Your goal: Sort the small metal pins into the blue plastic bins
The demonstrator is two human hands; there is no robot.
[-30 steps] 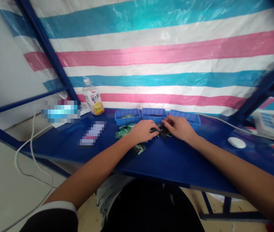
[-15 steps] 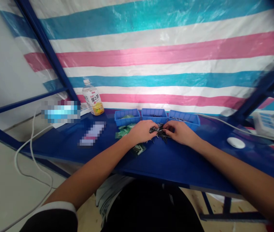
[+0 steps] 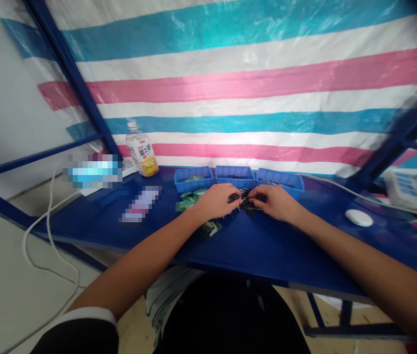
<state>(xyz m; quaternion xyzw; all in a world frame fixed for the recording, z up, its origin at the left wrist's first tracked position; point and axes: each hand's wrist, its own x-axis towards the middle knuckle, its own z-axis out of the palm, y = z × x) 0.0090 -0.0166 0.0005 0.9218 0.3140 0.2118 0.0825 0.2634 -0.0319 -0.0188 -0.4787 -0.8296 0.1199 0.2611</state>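
A loose pile of small dark and silvery pieces, like screws or rivets, lies on the blue table in front of the bins. My left hand curls over the pile's left side, fingers bent inward; what its fingertips hold is too small to make out. At the pile's right side, my right hand has thumb and fingertips pinched together among the pieces. Small green packets are heaped left of my left hand. Another packet with pieces inside lies below my left wrist.
Three blue bins stand in a row behind the pile: left, middle and right. A drink bottle is at the back left. A white rounded object and a cable lie to the right.
My fingertips shift very slightly within the pile. Both hands otherwise stay in place, and the bins and packets have not moved.
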